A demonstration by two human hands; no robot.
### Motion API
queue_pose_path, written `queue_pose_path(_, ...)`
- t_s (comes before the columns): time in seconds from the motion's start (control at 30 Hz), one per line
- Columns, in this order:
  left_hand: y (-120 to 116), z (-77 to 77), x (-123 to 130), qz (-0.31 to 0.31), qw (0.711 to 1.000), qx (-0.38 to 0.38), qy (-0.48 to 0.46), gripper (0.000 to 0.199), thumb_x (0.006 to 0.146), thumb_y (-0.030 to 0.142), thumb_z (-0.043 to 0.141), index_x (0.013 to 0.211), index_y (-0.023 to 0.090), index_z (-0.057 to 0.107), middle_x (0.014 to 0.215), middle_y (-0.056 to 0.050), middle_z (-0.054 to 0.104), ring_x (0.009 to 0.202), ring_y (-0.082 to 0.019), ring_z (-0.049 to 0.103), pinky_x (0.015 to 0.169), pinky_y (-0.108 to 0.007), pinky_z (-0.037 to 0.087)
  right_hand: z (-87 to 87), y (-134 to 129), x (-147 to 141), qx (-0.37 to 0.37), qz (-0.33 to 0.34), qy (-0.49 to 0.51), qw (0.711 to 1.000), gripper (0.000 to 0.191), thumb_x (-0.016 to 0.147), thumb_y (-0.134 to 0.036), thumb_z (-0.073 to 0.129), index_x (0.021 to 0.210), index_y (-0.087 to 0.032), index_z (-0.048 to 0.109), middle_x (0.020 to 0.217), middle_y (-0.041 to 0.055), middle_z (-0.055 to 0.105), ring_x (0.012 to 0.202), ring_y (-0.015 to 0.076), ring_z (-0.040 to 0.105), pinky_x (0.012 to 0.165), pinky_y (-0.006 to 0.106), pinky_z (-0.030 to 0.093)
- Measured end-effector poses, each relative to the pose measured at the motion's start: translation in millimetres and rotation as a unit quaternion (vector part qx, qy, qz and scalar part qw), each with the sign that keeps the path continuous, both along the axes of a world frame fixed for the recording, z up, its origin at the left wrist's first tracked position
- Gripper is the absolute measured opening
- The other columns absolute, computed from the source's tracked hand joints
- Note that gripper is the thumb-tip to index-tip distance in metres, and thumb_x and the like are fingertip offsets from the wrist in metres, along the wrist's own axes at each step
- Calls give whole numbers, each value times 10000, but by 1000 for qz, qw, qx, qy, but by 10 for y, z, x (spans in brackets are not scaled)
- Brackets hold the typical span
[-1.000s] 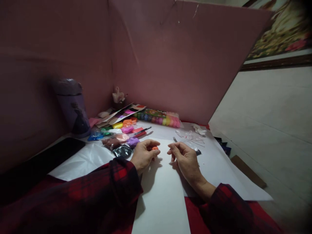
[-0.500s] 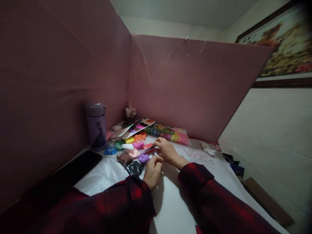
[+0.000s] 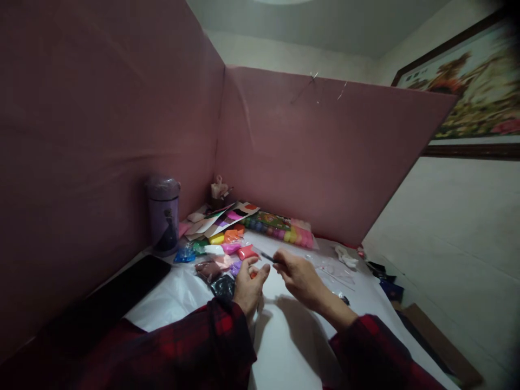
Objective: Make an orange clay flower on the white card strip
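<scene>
My right hand [image 3: 298,275] is closed on a thin dark pen-like tool [image 3: 267,257], its tip pointing left over the table. My left hand [image 3: 248,287] is curled, thumb up, around a small orange-red piece [image 3: 253,275], mostly hidden by the fingers. The hands are a short gap apart above the white surface. Just beyond my left hand lie bagged lumps that look like modelling clay: a red packet [image 3: 246,252], a purple one [image 3: 235,268], a black one [image 3: 223,286] and a brown one [image 3: 206,270].
A purple lidded cup [image 3: 163,216] stands at the left by the pink partition [image 3: 292,157]. A long pack of coloured lumps [image 3: 280,230] and printed sheets [image 3: 215,222] lie at the back. Clear plastic [image 3: 335,271] and a white tissue [image 3: 346,257] rest at the right.
My right hand has moved right and nearer, away from the packets, with the dark tool in its fingers. My left hand has shifted slightly left, and the orange-red piece now shows in it.
</scene>
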State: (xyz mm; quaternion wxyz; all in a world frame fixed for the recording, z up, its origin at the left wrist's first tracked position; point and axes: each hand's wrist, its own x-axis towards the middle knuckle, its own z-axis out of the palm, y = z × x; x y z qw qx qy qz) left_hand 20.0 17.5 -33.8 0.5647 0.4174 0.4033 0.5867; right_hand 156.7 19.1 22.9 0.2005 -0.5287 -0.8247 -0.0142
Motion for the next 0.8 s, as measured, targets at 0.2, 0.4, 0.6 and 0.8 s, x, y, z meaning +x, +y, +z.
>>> queue_pose_path(0.2, -121, 111, 35, -85, 994, -3, -62, 437, 641, 545, 699, 767, 161, 532, 436, 109, 331, 363, -39, 259, 356, -170, 146, -226, -479, 198, -77, 45, 171, 981, 145, 891, -211, 433, 786, -214, 533, 587, -30, 550, 537, 146, 533, 525, 233, 391)
queue_pose_path(0.4, -130, 165, 85, -44, 997, -36, -61, 469, 612, 595, 686, 665, 181, 473, 435, 109, 326, 325, -31, 235, 324, -163, 114, -453, -589, 270, 204, 39, -13, 978, 251, 902, -110, 370, 961, -135, 612, 675, 74, 617, 570, 194, 579, 518, 280, 397)
queue_pose_path(0.6, 119, 475, -343, 91, 995, 21, -37, 428, 653, 535, 692, 659, 191, 437, 494, 98, 335, 386, -35, 278, 368, -160, 181, -431, -655, 393, 224, -23, 75, 971, 270, 901, -126, 421, 1117, -168, 577, 788, 94, 653, 679, 217, 610, 610, 316, 459)
queue_pose_path(0.8, 186, 493, -428, 128, 960, 150, 199, 209, 754, 376, 616, 750, 170, 585, 640, 21, 525, 567, -105, 467, 506, -207, 344, -422, -612, 319, -118, -29, 470, 874, 188, 893, -352, 492, 967, -217, 599, 689, 10, 573, 497, 135, 487, 409, 238, 382)
